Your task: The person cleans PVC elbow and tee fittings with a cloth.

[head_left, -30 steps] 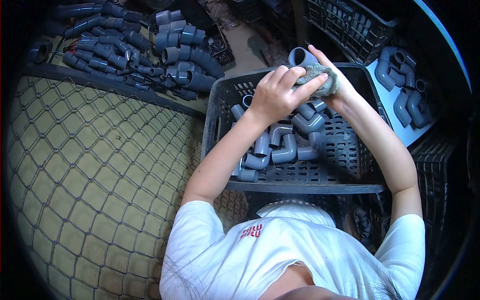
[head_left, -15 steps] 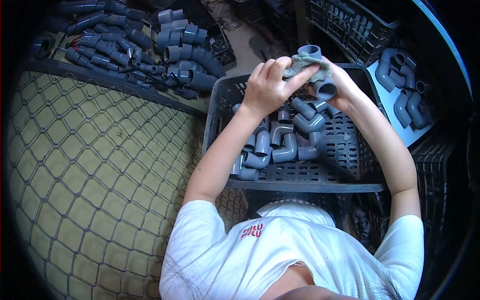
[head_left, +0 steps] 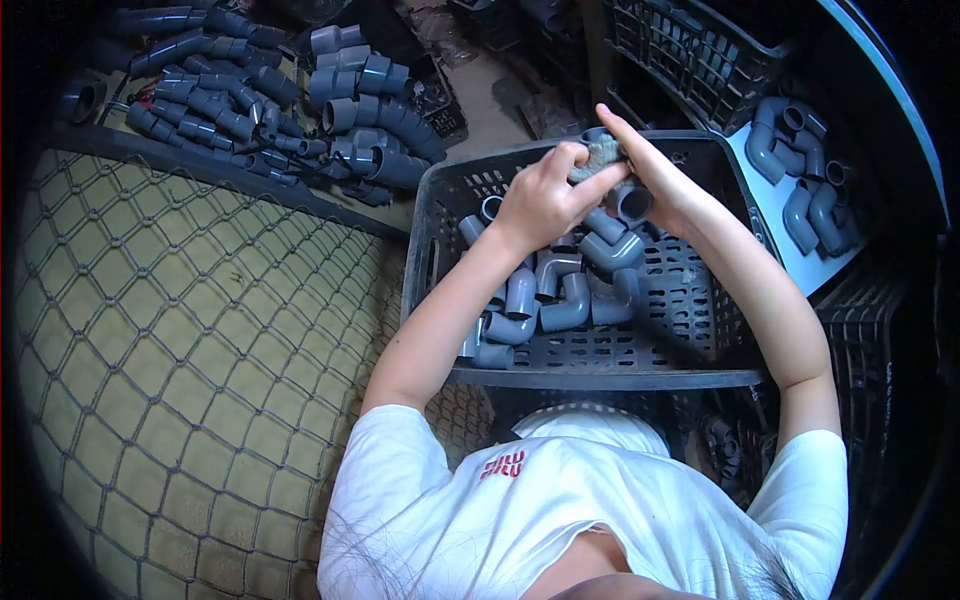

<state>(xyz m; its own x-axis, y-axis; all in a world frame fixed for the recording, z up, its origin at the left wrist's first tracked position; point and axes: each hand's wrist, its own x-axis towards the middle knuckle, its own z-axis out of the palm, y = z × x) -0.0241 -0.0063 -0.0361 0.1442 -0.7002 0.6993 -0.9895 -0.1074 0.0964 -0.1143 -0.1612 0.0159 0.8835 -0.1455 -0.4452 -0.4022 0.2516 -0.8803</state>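
Note:
A grey plastic pipe elbow (head_left: 632, 203) is held between my hands above a black crate (head_left: 590, 379). My left hand (head_left: 545, 195) is closed on a grey-green cloth (head_left: 598, 160), pressing it against the fitting. On the other side, my right hand (head_left: 665, 185) supports the elbow; one finger or thumb points up past it, and its other fingers are mostly hidden behind the fitting. Below, several loose grey elbows (head_left: 567, 305) lie in the crate, mainly toward its left and middle.
At the right, more grey elbows (head_left: 826, 215) rest on a white board (head_left: 800, 262). Many grey fittings (head_left: 375, 115) are piled at the upper left, beyond wire mesh (head_left: 200, 350). Another black crate (head_left: 700, 60) stands at the back right.
The elbow has turned and dropped slightly between my hands. My right hand has shifted, one digit now stretched upward, and the cloth looks more bunched around the fitting.

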